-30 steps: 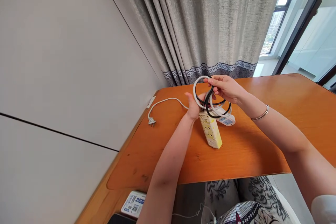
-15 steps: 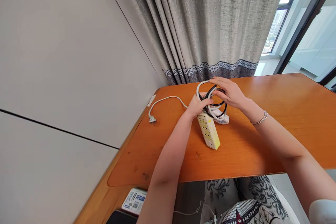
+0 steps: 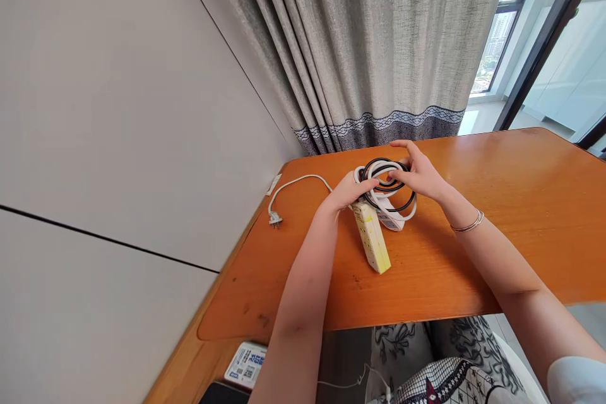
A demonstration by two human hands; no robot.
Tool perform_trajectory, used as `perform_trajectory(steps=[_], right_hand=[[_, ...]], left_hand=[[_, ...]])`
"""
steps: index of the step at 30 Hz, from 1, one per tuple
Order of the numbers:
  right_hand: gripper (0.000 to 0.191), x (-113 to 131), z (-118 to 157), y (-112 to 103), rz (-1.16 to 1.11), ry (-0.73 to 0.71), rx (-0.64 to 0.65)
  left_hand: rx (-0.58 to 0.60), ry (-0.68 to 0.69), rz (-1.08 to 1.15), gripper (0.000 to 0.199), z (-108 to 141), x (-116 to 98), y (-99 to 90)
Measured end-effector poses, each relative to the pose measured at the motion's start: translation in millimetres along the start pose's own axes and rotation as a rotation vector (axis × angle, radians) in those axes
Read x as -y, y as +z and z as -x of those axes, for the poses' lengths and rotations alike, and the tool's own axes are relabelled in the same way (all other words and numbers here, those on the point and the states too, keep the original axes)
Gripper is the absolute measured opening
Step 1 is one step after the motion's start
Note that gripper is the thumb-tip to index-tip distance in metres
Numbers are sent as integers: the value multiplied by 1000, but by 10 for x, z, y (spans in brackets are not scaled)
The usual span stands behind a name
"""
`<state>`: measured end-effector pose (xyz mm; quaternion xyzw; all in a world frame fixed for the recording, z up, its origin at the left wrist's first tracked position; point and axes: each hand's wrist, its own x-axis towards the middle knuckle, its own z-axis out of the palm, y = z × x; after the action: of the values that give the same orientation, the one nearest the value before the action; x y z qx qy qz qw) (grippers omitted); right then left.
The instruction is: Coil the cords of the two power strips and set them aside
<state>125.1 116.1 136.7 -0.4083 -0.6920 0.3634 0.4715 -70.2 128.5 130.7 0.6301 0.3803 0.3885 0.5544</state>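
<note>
A coil of black and white power cables (image 3: pixel 379 164) stands in loops above the table. My left hand (image 3: pixel 349 192) grips the coil's left side, thumb across the loops. At the right of the loops, my right hand (image 3: pixel 423 173) has its thumb and some fingers on the cables, with the index finger stretched out. Beneath the coil, a yellowed power strip (image 3: pixel 372 237) leans toward me, tilted on its edge. A second, white power strip (image 3: pixel 391 219) lies behind it, partly covered by the loops. A white cord runs left from my left hand to a plug (image 3: pixel 275 219) on the table.
The orange-brown wooden table (image 3: pixel 454 265) meets a light panel wall (image 3: pixel 142 107) on the left. A grey curtain (image 3: pixel 379 44) hangs behind it. Near the front left corner are a white labelled box (image 3: pixel 246 363) and a dark object (image 3: pixel 222 393).
The coil's loops have shifted and lie lower. My right index finger has lifted off them. The yellowed power strip has turned, showing more of its side.
</note>
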Motion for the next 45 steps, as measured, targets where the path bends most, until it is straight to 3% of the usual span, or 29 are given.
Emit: perform_trajectory(steps=[6,9,11,12,15,17,21,24,27,32,35,40,43,45], right_hand=[[74,64,-10,15,-102,106,-119],[71,100,-1,7,-111,115,-203],[72,126,2,5,-132,119,-244],[73,138,3,6,-145,124,-255],[74,168,8,10,-188,155,-256],[74,183,15,18,-215,179,-243],[73,210,26,55,-260,180,-233],[71,228,31,78,-229,163,-243],[70,237,41,85,-195,141,-250],[66,191,62,128,-157,62,-259],[66,132,69,173,-125,1,-240],[48,97,77,155,15,-111,-244],[29,96,67,106,113,-196,-234],[28,86,48,86,92,-237,-226]], left_hand=[[-67,-27,-225,20,55,-87,20],[-333,57,-375,29,124,-138,100],[-533,198,-464,39,162,-161,168],[-571,285,-505,41,174,-166,203],[-447,487,-636,27,183,-158,292],[-371,526,-695,22,183,-144,327],[-398,522,-740,26,219,-138,351],[-366,499,-761,14,254,-149,359],[-264,468,-791,9,240,-146,338],[10,426,-726,28,131,-88,210],[93,402,-716,37,104,-48,138],[25,511,-843,33,147,-43,134],[-99,586,-889,29,159,-52,176],[-191,622,-878,27,151,-47,209]])
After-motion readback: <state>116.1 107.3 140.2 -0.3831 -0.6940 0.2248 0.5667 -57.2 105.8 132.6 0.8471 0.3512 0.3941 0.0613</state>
